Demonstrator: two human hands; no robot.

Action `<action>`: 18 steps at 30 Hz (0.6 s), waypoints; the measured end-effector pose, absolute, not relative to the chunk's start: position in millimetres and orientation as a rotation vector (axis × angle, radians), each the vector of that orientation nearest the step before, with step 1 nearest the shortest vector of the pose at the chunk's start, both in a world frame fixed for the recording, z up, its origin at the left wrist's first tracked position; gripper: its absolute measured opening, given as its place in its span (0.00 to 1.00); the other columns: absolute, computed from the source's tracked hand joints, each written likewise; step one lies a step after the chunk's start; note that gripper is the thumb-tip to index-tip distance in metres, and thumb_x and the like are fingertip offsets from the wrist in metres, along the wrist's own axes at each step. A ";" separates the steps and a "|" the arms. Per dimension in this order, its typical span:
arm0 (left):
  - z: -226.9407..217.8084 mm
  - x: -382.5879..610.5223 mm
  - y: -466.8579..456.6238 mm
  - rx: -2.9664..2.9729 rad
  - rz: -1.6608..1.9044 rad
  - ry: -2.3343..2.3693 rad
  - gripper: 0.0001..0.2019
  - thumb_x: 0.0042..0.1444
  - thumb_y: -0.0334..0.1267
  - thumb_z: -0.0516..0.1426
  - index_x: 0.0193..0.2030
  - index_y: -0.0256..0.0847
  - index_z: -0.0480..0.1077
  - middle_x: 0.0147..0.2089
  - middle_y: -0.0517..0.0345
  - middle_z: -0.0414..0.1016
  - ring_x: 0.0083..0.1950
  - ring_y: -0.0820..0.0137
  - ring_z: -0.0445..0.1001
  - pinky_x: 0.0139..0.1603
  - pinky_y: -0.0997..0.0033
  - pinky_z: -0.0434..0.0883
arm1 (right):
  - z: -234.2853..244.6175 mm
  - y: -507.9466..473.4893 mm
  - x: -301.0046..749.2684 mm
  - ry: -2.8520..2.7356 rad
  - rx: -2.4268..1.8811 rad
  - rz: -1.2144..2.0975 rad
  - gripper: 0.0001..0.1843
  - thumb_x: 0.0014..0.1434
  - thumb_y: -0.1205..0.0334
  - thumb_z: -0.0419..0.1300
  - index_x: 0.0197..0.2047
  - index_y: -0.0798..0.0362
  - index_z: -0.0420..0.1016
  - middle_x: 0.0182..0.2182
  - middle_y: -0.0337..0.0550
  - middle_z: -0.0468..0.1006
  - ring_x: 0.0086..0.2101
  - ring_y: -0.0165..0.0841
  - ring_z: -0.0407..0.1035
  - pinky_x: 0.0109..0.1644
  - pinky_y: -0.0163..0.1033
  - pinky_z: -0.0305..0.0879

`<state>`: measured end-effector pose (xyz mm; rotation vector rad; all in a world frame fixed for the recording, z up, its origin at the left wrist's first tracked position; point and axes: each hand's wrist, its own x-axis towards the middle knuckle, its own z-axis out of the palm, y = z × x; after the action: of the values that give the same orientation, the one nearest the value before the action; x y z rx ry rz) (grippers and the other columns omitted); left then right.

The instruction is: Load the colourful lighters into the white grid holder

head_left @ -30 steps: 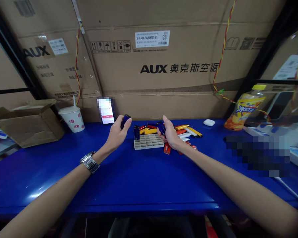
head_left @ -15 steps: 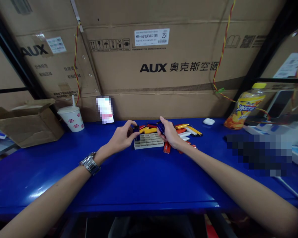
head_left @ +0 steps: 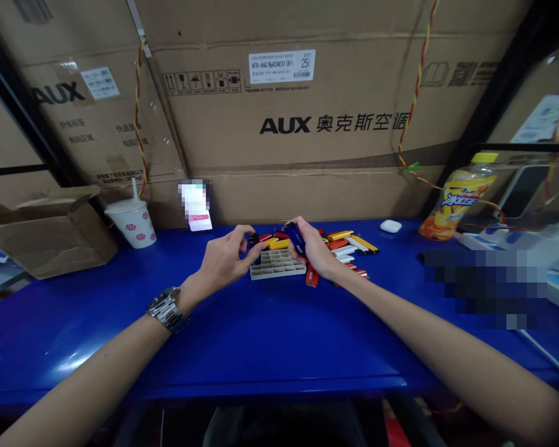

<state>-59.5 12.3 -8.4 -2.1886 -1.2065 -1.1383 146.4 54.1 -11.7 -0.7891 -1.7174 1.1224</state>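
Note:
A pale grid tray (head_left: 279, 271) with small compartments lies on the blue table. At its left end my left hand (head_left: 226, 251) has thumb and forefinger closed round the top of a dark blue lighter (head_left: 257, 258), which stands upright in a left compartment. The thumb covers part of that lighter. Over the tray's right end, my right hand (head_left: 317, 249) is wrapped round another dark blue lighter (head_left: 295, 238), held tilted. Behind and right of the tray lie loose lighters, among them a yellow one (head_left: 340, 235), a red one (head_left: 312, 275) and a white one (head_left: 345, 251).
On the left stand an open carton (head_left: 51, 233) and a paper cup (head_left: 131, 223) with a straw. A lit phone (head_left: 198, 208) leans on the big cardboard box (head_left: 326, 180). A white earphone case (head_left: 390, 226) and a drink bottle (head_left: 459, 198) sit at the right.
My right hand has turned its blue lighter and shifted it slightly left, so more of it shows. The left thumb now covers more of the lighter at the tray's left end.

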 end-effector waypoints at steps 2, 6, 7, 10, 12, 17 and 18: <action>-6.2 -51.6 7.3 -2.213 -1.117 -1.121 0.17 0.60 0.50 0.54 0.47 0.37 0.66 0.31 0.60 0.72 0.24 0.77 0.67 0.23 0.77 0.63 | -11.9 47.5 142.7 -1.825 -0.723 1.094 0.25 0.66 0.40 0.37 0.43 0.50 0.62 0.16 0.31 0.61 0.15 0.25 0.53 0.19 0.32 0.50; -2.8 -40.1 -0.2 -2.328 -1.068 -0.960 0.12 0.63 0.40 0.52 0.50 0.37 0.65 0.43 0.53 0.75 0.28 0.76 0.71 0.28 0.76 0.67 | -12.4 35.2 135.0 -1.993 -0.654 1.014 0.23 0.67 0.42 0.37 0.47 0.49 0.61 0.25 0.35 0.65 0.22 0.26 0.60 0.24 0.33 0.56; -2.3 -38.9 -1.1 -2.346 -1.079 -0.930 0.09 0.64 0.36 0.51 0.49 0.37 0.65 0.43 0.52 0.75 0.30 0.76 0.71 0.29 0.76 0.68 | -12.3 33.5 133.9 -2.027 -0.643 0.999 0.23 0.67 0.42 0.36 0.47 0.49 0.61 0.28 0.36 0.66 0.23 0.26 0.61 0.25 0.33 0.58; -0.8 -38.6 -1.5 -2.348 -1.148 -0.877 0.08 0.63 0.29 0.50 0.47 0.37 0.66 0.40 0.53 0.76 0.32 0.74 0.73 0.31 0.75 0.70 | -11.9 32.8 133.8 -2.087 -0.631 0.955 0.23 0.68 0.43 0.36 0.51 0.48 0.60 0.30 0.38 0.67 0.26 0.29 0.63 0.27 0.36 0.60; 0.5 -40.4 -0.3 -2.319 -1.188 -0.884 0.09 0.62 0.30 0.51 0.49 0.37 0.65 0.39 0.53 0.76 0.31 0.75 0.72 0.30 0.75 0.70 | -12.0 35.3 136.0 -2.089 -0.656 0.881 0.23 0.67 0.43 0.37 0.52 0.48 0.60 0.30 0.39 0.68 0.28 0.30 0.64 0.29 0.37 0.62; 4.0 -48.9 3.2 -2.271 -1.217 -1.057 0.12 0.58 0.36 0.57 0.48 0.37 0.65 0.33 0.58 0.76 0.21 0.79 0.67 0.22 0.78 0.65 | -13.9 45.0 143.4 -2.049 -0.771 0.837 0.24 0.67 0.42 0.37 0.54 0.47 0.60 0.33 0.41 0.73 0.26 0.30 0.66 0.28 0.37 0.61; 4.7 -51.2 3.6 -2.284 -1.202 -1.082 0.13 0.57 0.36 0.57 0.48 0.37 0.65 0.33 0.59 0.76 0.20 0.79 0.65 0.21 0.78 0.65 | -14.4 46.9 144.7 -2.040 -0.778 0.859 0.24 0.67 0.42 0.37 0.54 0.47 0.59 0.33 0.42 0.73 0.26 0.30 0.67 0.27 0.36 0.61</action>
<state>-51.2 3.6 4.7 -2.2837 -1.0818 -1.2019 144.7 46.9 -14.4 -0.7775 -2.0398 0.8588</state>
